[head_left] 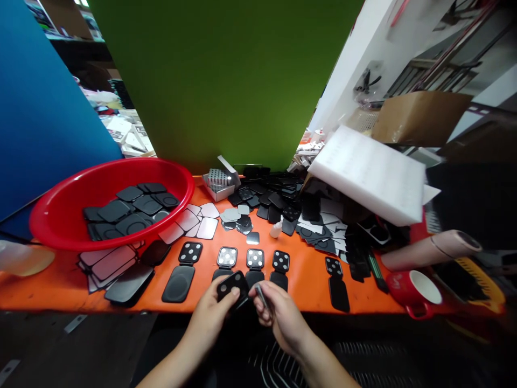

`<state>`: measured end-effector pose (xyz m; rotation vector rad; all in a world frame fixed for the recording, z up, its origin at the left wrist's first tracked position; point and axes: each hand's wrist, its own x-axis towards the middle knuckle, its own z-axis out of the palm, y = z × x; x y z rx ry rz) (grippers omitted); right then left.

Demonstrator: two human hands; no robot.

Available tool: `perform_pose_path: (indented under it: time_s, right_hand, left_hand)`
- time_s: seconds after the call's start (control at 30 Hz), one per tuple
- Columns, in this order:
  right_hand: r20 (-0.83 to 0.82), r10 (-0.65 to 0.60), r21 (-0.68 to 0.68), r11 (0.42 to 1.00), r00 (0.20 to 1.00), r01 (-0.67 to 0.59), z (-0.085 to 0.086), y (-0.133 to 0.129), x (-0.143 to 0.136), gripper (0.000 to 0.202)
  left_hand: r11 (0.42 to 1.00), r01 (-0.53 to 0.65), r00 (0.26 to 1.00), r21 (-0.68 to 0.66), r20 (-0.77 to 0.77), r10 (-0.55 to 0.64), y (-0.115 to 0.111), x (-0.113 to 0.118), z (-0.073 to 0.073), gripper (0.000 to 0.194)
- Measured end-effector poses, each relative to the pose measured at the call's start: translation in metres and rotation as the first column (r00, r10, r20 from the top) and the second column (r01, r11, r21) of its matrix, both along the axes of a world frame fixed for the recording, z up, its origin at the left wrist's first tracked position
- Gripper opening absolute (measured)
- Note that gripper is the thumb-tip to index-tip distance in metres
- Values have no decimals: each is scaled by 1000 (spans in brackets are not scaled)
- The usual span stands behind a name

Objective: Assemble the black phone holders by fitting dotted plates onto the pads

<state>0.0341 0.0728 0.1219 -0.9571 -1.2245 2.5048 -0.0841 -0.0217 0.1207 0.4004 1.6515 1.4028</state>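
My left hand point(211, 308) grips a small black square plate point(232, 284) with pale round discs set in its face, thumb on top. Right beside it, my right hand point(283, 313) pinches a short grey metal stick point(262, 297), perhaps a stack of discs; its lower part is hidden by my fingers. Just beyond my hands lie several hinged black pieces, each a dotted square joined to a plain pad, such as the left one point(176, 283) and the right one point(338, 293). Two middle squares point(226, 257) point(255, 258) have whitish faces.
A red basin point(183, 202) of black pads stands left. Behind are an open box of metal cylinders point(218, 178), a heap of black parts point(278, 200) and a small white bottle point(276, 229). A white foam block point(371, 171), pink tumbler point(430, 250) and red mug point(406, 288) are right.
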Motion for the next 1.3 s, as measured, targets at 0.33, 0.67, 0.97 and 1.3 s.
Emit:
perform_pose_path:
  time_s: [0.33,0.67,0.97,1.3]
  right_hand:
    - [94,136,209,966,986,-154,-5,-2,5,37]
    - [-14,0,-507,862,1000,-7,10,3,19,22]
    - [-43,-90,-526,849,995,54,-2,-2,23,23]
    - [272,-20,678,714,962,-177,-4,16,38,19]
  left_hand:
    - [958,263,844,116,-510,-170,-5,7,5,23]
    - [799,588,521,126,-815,-255,-13,7,2,45]
    - [800,553,664,232,-703,-255,-5,11,7,36]
    - [988,132,943,83,297,-151,36,3,6,34]
